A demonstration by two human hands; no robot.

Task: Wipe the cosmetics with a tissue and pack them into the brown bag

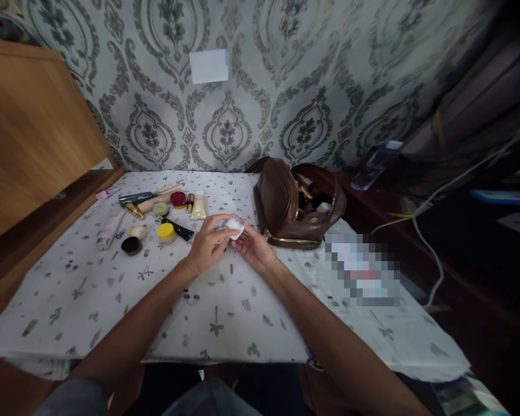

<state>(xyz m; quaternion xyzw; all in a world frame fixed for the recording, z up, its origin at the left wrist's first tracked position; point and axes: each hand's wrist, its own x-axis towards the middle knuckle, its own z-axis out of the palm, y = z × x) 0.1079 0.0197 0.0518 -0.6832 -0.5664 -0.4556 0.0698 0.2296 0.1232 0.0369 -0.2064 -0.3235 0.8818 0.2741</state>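
Over the middle of the patterned table cover, my left hand [207, 244] and my right hand [256, 247] meet around a small white item with a pale lilac part [236, 226]. Fingers of both hands are closed on it, and its exact kind cannot be made out. Just right of my hands stands a brown handbag [277, 202], unzipped, with a few things inside. Left of my left hand lie a cream tube [198, 206], a black tube [177, 229], a yellow-lidded jar [166, 232] and a red-lidded jar [178, 200].
Farther left are a pink tube [110, 230], a black-lidded jar [131, 246], a dark green tube [135, 199] and several other cosmetics. A blurred-out item [363, 270] lies right of the bag. A clear bottle [377, 166] and a white cable [437, 260] are beyond the table's right edge.
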